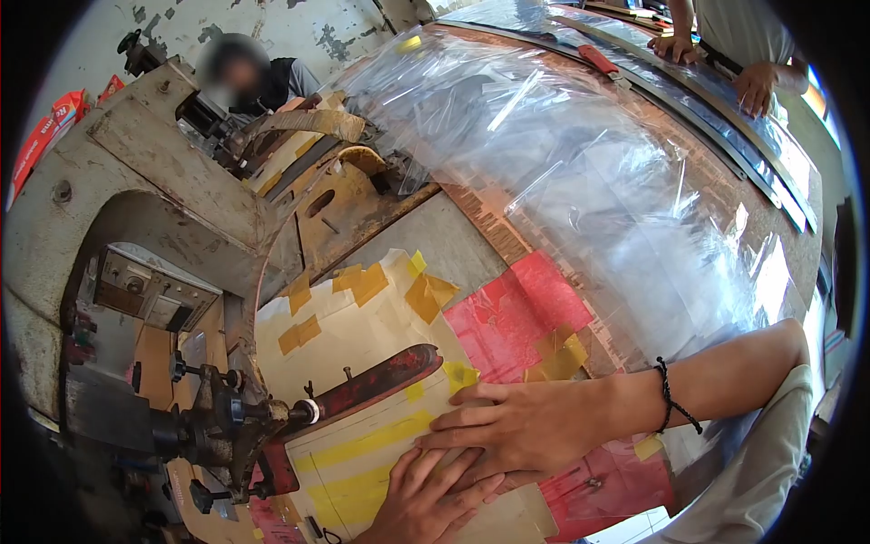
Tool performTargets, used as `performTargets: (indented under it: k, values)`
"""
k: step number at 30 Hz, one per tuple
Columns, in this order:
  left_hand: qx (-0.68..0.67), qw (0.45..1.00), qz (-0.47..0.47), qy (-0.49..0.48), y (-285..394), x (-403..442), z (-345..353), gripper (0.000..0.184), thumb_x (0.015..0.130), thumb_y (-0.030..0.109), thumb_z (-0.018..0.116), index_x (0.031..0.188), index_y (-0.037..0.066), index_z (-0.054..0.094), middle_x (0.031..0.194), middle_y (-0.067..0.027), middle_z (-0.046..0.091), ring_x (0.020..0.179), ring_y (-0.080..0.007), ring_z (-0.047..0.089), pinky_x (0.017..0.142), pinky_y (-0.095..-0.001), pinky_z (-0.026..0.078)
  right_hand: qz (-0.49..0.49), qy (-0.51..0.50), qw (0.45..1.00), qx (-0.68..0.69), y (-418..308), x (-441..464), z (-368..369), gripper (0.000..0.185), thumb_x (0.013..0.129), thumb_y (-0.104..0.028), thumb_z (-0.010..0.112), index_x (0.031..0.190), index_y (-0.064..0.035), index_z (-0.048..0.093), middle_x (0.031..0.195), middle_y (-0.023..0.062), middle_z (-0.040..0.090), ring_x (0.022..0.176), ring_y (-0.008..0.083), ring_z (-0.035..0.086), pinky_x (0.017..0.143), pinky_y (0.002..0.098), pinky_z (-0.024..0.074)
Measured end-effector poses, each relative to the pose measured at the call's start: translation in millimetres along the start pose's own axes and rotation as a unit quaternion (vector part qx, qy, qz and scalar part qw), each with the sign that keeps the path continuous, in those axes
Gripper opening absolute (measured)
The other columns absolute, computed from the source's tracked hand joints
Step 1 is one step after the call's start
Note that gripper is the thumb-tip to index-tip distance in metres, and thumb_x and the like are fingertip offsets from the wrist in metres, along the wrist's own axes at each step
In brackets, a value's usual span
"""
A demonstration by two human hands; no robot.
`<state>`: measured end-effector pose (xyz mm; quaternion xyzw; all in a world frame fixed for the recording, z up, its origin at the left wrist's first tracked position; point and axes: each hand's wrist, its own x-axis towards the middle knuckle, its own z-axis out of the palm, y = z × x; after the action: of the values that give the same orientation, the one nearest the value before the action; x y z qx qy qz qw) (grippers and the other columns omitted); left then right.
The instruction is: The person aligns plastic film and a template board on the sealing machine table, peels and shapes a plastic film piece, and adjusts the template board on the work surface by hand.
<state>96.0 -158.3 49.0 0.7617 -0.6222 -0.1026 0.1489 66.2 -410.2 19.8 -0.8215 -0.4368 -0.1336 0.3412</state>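
Note:
My right hand (535, 431), with a black braided bracelet (669, 394) on its wrist, lies flat with fingers stretched over a cream sheet (299, 367). My left hand (426, 499) comes in from the bottom, its spread fingers meeting the right hand's thumb side. Neither hand grips anything I can see. Yellow tape strips (367, 458) cross the cream sheet beside the fingers. Just above them a dark red bar (390, 376) reaches across the sheet from a machine head with black knobs (231, 408).
A worn metal machine frame (154, 163) stands at left. Clear plastic sheets (580, 181) cover the table at right, with red sheeting (517, 313) at its near edge. A red-handled cutter (600, 62) lies near long metal strips (698, 104). Another person's hands (757, 88) rest there; someone sits behind.

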Motion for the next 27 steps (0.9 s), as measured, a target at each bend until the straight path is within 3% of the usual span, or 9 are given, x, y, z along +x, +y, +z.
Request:
performTargets:
  k: [3,9,21,24,27]
  values:
    - [-0.041,0.998,0.018,0.045,1.5,8.5,-4.8,0.063,0.099,0.053,0.049,0.153,0.022,0.038,0.155,-0.0195,0.037,0.143,-0.0409,0.032,0.115,-0.0598,0.02,0.006,0.004,1.0,-0.004,0.1,0.0,0.1,0.027,0.089,-0.03,0.064,0.105,-0.0107,0.074,0.137,0.0126,0.053,0.13,0.0269,0.044,0.111,0.0428,0.0328]
    - [0.019,0.998,-0.014,-0.053,-3.7,-1.5,-0.4,0.063,0.099,0.052,0.048,0.153,0.021,0.038,0.156,-0.0188,0.034,0.145,-0.0415,0.029,0.115,-0.0608,0.018,0.01,0.008,1.0,-0.005,0.0,1.8,-2.4,0.025,0.089,-0.026,0.062,0.105,-0.0101,0.073,0.136,0.0114,0.054,0.129,0.0261,0.046,0.111,0.0414,0.0349]
    - [-0.021,1.0,0.007,0.005,-10.0,-4.6,8.0,0.066,0.096,0.057,0.05,0.153,0.024,0.038,0.154,-0.0191,0.036,0.145,-0.0398,0.028,0.115,-0.0612,0.018,-0.01,-0.02,0.999,-0.046,0.9,-0.4,-6.6,0.032,0.092,-0.024,0.055,0.118,-0.0117,0.069,0.136,0.0119,0.054,0.132,0.0271,0.046,0.113,0.0426,0.0331]
    - [-0.001,0.999,0.002,-0.042,-12.6,-10.0,7.9,0.068,0.094,0.056,0.056,0.152,0.025,0.04,0.154,-0.0169,0.035,0.145,-0.0372,0.028,0.114,-0.0607,0.019,-0.009,-0.023,0.999,-0.046,0.9,-2.0,-5.5,0.035,0.092,-0.023,0.052,0.121,-0.0108,0.068,0.137,0.0123,0.053,0.133,0.0285,0.045,0.114,0.0439,0.0322]
    - [0.034,0.999,-0.008,-0.027,-13.1,-10.7,13.8,0.059,0.091,0.05,0.064,0.143,0.023,0.054,0.15,-0.0148,0.044,0.143,-0.034,0.035,0.114,-0.058,0.023,-0.002,-0.026,0.999,-0.042,0.1,-2.6,-5.7,0.037,0.092,-0.022,0.051,0.122,-0.0093,0.067,0.138,0.013,0.053,0.135,0.03,0.044,0.115,0.045,0.0316]
